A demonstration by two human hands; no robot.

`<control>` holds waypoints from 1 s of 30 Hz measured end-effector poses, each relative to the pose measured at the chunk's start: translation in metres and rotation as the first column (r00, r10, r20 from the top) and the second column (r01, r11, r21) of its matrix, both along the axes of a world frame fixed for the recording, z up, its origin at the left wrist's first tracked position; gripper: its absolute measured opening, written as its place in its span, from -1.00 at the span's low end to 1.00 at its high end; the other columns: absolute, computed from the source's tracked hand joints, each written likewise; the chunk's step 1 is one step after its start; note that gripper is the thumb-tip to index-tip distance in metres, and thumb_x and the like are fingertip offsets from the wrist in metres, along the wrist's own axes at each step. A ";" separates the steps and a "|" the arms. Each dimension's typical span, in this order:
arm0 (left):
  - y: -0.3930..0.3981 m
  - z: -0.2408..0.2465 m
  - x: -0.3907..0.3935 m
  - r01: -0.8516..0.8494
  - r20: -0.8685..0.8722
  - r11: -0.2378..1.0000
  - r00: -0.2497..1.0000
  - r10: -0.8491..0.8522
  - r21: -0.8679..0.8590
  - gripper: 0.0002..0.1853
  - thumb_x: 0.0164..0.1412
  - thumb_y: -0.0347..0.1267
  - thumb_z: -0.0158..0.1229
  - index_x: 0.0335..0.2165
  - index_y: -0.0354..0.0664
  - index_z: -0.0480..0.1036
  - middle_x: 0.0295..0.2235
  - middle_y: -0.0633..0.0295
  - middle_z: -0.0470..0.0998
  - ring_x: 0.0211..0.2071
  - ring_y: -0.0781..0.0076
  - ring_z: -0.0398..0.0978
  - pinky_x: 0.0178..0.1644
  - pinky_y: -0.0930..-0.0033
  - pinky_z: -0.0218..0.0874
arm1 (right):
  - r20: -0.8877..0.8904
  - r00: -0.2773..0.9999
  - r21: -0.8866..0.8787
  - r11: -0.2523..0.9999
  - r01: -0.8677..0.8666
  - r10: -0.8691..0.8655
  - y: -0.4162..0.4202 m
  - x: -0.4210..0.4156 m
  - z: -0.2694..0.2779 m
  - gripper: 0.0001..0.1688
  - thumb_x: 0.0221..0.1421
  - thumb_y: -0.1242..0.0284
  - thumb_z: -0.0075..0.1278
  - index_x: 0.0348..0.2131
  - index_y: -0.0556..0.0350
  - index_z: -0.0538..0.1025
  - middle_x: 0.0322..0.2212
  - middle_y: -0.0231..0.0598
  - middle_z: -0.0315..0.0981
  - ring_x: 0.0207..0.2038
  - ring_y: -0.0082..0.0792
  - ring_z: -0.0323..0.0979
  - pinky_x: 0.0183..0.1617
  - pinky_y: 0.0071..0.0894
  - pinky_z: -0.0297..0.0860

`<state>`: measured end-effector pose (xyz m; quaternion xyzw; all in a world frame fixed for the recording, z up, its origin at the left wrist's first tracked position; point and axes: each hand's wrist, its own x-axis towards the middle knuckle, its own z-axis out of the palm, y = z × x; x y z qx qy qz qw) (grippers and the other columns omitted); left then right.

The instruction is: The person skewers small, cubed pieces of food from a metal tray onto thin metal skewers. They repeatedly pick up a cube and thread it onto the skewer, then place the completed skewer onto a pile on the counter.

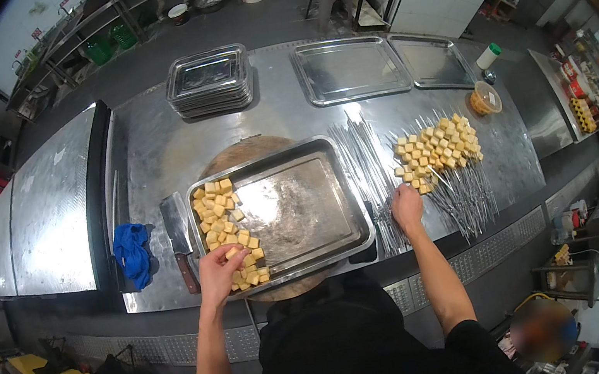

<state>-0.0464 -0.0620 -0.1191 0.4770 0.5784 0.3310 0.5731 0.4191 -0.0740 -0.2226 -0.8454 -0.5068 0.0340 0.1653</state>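
Note:
Yellowish food cubes (216,206) lie along the left side of a deep metal tray (359,207), which rests on a round wooden board (246,149). My left hand (222,271) pinches one cube between thumb and fingers over the tray's near left part. Loose metal skewers (361,162) lie in a bundle to the right of the tray. My right hand (408,208) is at the right edge of that bundle, its fingers near the lowest cubes of a pile of skewered cubes (437,147); whether it grips a skewer cannot be told.
A cleaver (177,230) and a blue cloth (133,254) lie left of the tray. Stacked metal trays (209,81) stand at the back, with two flat trays (351,70) (432,61) to their right. A tub of orange food (484,99) and a green-capped bottle (488,57) stand at the far right.

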 end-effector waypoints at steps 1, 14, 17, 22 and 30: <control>0.002 0.010 0.007 -0.045 0.161 0.996 0.985 0.056 -0.071 -0.72 0.19 -0.44 0.20 -0.16 -0.42 0.49 -0.39 0.23 0.61 -0.50 0.59 0.46 -0.39 0.54 0.33 | 0.002 1.000 0.030 0.999 0.014 -0.014 -0.002 0.002 0.001 -0.82 0.09 0.47 -0.07 -0.44 0.26 0.49 -0.43 0.13 0.47 -0.34 0.15 0.47 -0.25 0.08 0.37; 0.032 0.063 0.055 -0.080 0.708 0.984 0.685 0.172 -0.162 -0.77 0.32 -0.44 0.02 -0.09 -0.35 0.40 -0.06 0.03 0.50 -0.11 0.37 0.49 0.03 0.40 0.31 | -0.811 0.522 0.210 0.964 -0.165 0.266 -0.027 -0.073 0.146 -0.78 0.30 0.49 -0.18 -0.16 0.20 0.46 -0.65 -0.55 0.16 -0.63 -0.73 0.10 -0.57 -0.68 0.09; 0.038 0.080 0.074 -0.248 0.721 0.961 0.644 0.255 -0.118 -0.76 0.30 -0.46 0.05 -0.09 -0.34 0.42 -0.10 0.08 0.51 -0.13 0.37 0.51 0.01 0.39 0.33 | -0.860 0.350 0.252 0.905 -0.342 0.371 -0.043 -0.090 0.162 -0.78 0.28 0.49 -0.16 -0.18 0.25 0.47 -0.66 -0.56 0.18 -0.64 -0.71 0.11 -0.56 -0.66 0.10; 0.045 0.098 0.081 -0.365 0.757 0.927 0.582 0.297 -0.083 -0.79 0.29 -0.47 0.08 -0.12 -0.31 0.42 -0.20 0.12 0.56 -0.18 0.36 0.53 -0.03 0.38 0.37 | -0.827 0.340 0.221 0.814 -0.537 0.449 -0.055 -0.108 0.194 -0.78 0.25 0.50 -0.11 -0.18 0.21 0.52 -0.66 -0.51 0.26 -0.63 -0.72 0.16 -0.55 -0.65 0.13; 0.048 0.136 0.083 -0.398 0.768 0.917 0.578 0.274 -0.028 -0.79 0.31 -0.45 0.04 -0.12 -0.33 0.39 -0.17 0.00 0.55 -0.19 0.34 0.54 -0.02 0.37 0.38 | -0.812 0.332 0.186 0.751 -0.633 0.481 -0.033 -0.114 0.212 -0.80 0.20 0.57 -0.09 -0.22 0.25 0.54 -0.51 -0.23 0.46 -0.59 -0.51 0.33 -0.48 -0.52 0.23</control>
